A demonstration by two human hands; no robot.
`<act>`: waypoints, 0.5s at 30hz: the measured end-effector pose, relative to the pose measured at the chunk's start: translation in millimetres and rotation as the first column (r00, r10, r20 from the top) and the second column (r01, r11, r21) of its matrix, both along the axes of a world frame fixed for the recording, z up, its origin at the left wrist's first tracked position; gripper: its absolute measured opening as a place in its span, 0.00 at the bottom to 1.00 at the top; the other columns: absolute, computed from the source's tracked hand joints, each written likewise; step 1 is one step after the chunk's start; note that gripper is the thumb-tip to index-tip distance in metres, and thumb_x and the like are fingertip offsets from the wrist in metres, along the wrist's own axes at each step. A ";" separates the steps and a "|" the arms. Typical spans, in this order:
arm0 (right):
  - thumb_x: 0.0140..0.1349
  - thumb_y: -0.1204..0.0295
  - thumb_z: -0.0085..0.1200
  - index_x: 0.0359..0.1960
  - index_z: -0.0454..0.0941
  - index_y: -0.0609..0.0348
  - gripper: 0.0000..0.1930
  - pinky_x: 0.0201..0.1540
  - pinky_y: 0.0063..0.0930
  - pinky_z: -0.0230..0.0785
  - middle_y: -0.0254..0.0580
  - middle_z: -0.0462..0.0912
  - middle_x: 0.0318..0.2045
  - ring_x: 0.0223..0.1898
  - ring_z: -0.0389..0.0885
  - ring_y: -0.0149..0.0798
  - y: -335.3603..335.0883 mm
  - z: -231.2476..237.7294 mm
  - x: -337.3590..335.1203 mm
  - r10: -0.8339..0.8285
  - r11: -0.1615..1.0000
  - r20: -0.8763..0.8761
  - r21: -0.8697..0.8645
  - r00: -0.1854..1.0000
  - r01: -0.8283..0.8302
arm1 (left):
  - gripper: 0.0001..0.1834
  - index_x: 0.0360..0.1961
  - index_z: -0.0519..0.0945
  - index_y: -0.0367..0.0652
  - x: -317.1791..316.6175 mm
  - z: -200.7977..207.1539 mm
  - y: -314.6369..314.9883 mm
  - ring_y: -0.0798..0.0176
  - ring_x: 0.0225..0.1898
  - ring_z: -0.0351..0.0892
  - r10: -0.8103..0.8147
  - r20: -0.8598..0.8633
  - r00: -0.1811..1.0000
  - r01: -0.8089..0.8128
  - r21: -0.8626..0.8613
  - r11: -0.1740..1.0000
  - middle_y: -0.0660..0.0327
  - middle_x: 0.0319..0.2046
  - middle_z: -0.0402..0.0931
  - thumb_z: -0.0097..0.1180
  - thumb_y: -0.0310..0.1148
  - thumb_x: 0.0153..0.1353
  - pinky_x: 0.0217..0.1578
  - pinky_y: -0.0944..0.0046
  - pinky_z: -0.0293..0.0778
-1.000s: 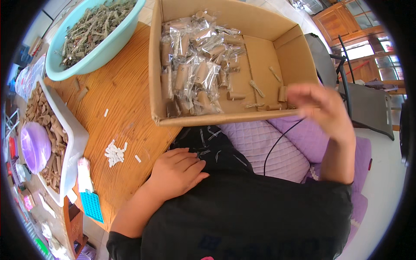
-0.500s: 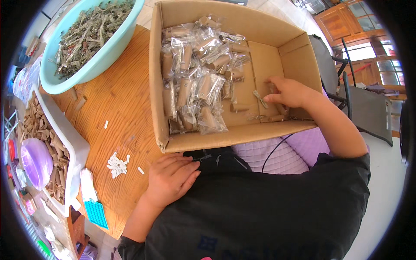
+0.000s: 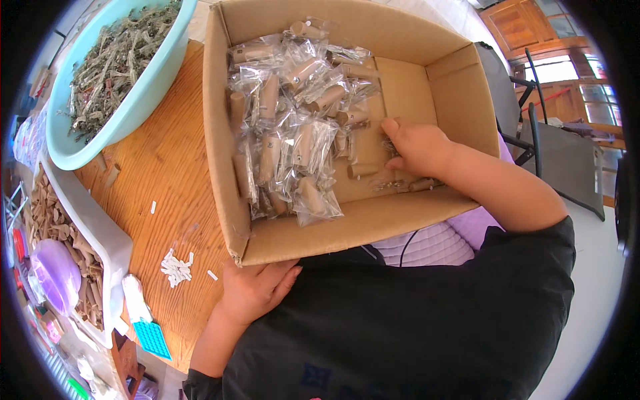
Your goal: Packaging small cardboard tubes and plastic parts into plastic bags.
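My right hand [image 3: 419, 148] reaches into a cardboard box [image 3: 347, 237], low over its right half. Its thumb and forefinger are apart, and its other fingers are hidden. Beside the gap lies a small dried bundle [image 3: 387, 145], partly covered by the hand. Close by on the box floor are a brown tube [image 3: 363, 171] and another brown tube [image 3: 421, 184]. Clear bags with brown tubes [image 3: 303, 143] and dried strands pile up in the left half. My left hand [image 3: 257, 285] lies flat against the box's near left corner, fingertips partly hidden under it.
A pale blue basin [image 3: 170, 83] of dried plant matter stands at the far left. Below it sits a white tub [image 3: 120, 250] of brown pieces with a purple bowl [image 3: 55, 277]. Small white sticks [image 3: 176, 269] lie on the wooden table [image 3: 157, 180]. A chair [image 3: 567, 160] stands right.
The box appears lower and further left in view, its near corner now over my left fingertips. My right hand has moved left across the box, over the small dried bundle.
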State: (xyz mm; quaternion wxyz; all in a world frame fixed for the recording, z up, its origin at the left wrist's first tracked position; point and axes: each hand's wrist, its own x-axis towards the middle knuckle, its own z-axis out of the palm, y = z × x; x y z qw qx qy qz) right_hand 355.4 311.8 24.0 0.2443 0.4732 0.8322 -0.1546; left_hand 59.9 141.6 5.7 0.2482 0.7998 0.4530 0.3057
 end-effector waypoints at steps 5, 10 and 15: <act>0.47 0.74 0.53 0.40 0.66 0.57 0.16 0.42 0.40 0.67 0.50 0.74 0.37 0.39 0.74 0.53 12.1 -5.7 9.6 0.049 0.999 -0.183 -0.015 0.982 -0.052 | 0.11 0.32 0.80 0.44 -1.4 -1.9 2.0 0.55 0.33 0.75 0.008 -0.003 1.000 -0.008 -0.007 1.000 0.61 0.31 0.76 0.62 0.29 0.43 0.34 0.57 0.71; 0.45 0.80 0.47 0.36 0.68 0.60 0.13 0.40 0.39 0.66 0.51 0.75 0.33 0.38 0.74 0.53 25.1 -1.6 25.9 -0.085 0.994 -0.290 0.034 0.953 0.099 | 0.11 0.32 0.80 0.44 -1.6 -1.9 2.5 0.53 0.35 0.74 0.011 -0.003 1.000 -0.011 0.001 1.000 0.59 0.32 0.75 0.61 0.29 0.44 0.35 0.56 0.70; 0.48 0.77 0.44 0.39 0.72 0.57 0.14 0.43 0.39 0.67 0.53 0.77 0.35 0.40 0.74 0.53 31.9 31.9 37.1 -0.193 0.979 -0.264 0.006 0.945 0.202 | 0.11 0.31 0.80 0.43 -0.5 -3.8 1.7 0.53 0.35 0.74 0.022 -0.001 1.000 -0.022 -0.023 0.999 0.59 0.32 0.75 0.62 0.29 0.43 0.36 0.56 0.70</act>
